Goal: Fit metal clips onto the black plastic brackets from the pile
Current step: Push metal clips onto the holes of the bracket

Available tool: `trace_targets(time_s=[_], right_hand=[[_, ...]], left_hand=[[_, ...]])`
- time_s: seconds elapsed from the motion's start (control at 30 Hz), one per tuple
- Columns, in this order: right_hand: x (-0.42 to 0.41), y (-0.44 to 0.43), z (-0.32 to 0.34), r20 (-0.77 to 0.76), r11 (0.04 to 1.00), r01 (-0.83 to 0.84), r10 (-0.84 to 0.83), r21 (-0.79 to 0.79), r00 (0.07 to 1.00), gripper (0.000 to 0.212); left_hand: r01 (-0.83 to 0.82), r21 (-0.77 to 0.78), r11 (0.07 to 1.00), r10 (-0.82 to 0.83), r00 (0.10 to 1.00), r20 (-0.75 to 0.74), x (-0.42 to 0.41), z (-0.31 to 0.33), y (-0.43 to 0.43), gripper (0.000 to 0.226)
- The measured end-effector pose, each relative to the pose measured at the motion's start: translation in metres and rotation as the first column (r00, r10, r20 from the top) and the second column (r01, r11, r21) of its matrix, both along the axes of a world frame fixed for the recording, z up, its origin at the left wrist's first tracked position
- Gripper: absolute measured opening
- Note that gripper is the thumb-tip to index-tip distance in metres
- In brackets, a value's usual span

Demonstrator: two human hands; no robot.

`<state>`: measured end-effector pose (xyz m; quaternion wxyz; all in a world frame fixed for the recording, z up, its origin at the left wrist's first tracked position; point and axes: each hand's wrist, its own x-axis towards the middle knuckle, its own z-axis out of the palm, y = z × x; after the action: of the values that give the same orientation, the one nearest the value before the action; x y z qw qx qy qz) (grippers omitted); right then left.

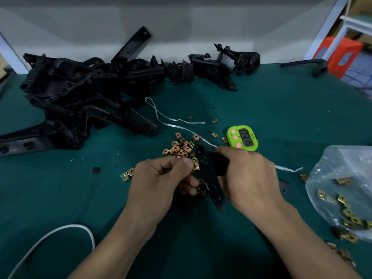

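A tangled pile of brackets point(80, 93), matte black moulded plastic with long flat arms and round bosses, fills the far left of the green felt-like table point(281, 109). A smooth white cable point(50, 236) loops in at the near left.

The left hand point(161, 178) is closed, thumb pressed on the curled forefinger. At the tips of its lower fingers sits one brass-coloured clip point(201, 191), a small folded square, pinched and touching the left edge of the bracket point(209, 178). Just beyond this hand lies the loose heap of clips point(181, 148), shiny gold and copper squares with centre holes, and a thin white strap point(171, 121) trails past it.

The bracket stands between the two hands at centre, a slim black bar with a row of holes and a round boss at each end, running near to far. The right hand point(249, 178) grips it from the right, fingers wrapped over its thicker far part.

Beyond that hand rests a glossy lime-green timer point(242, 137) with pink buttons. At the near right, a crinkled clear bag point(342, 178) holds more clips.
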<state>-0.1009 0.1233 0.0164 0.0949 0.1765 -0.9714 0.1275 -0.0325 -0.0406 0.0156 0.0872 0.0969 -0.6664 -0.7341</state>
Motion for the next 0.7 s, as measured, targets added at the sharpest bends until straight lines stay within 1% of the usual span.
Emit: trace_targets(time_s=[0.2, 0.33, 0.5, 0.57, 0.7], right_hand=[[0.001, 0.000, 0.001, -0.014, 1.000, 0.004, -0.004, 0.018, 1.000, 0.027], [0.004, -0.002, 0.001, -0.003, 1.000, 0.008, -0.007, 0.031, 1.000, 0.020], [0.008, -0.005, 0.001, -0.019, 0.998, 0.028, -0.027, 0.060, 0.999, 0.019], [0.010, -0.007, 0.002, -0.028, 0.994, 0.038, -0.035, 0.107, 0.999, 0.022], [0.013, -0.010, 0.003, -0.029, 0.984, 0.042, -0.037, 0.173, 0.999, 0.030]], left_hand=[[-0.064, 0.016, 0.998, 0.064, 0.998, -0.028, 0.000, -0.002, 0.003, 0.025], [-0.103, -0.005, 0.995, 0.102, 0.994, -0.024, 0.000, -0.004, 0.005, 0.024], [-0.119, -0.120, 0.986, 0.114, 0.992, -0.047, 0.002, -0.004, 0.004, 0.028], [-0.103, -0.154, 0.983, 0.097, 0.994, -0.045, 0.003, -0.004, 0.004, 0.027], [-0.116, -0.220, 0.969, 0.110, 0.993, -0.038, 0.005, -0.006, 0.006, 0.032]])
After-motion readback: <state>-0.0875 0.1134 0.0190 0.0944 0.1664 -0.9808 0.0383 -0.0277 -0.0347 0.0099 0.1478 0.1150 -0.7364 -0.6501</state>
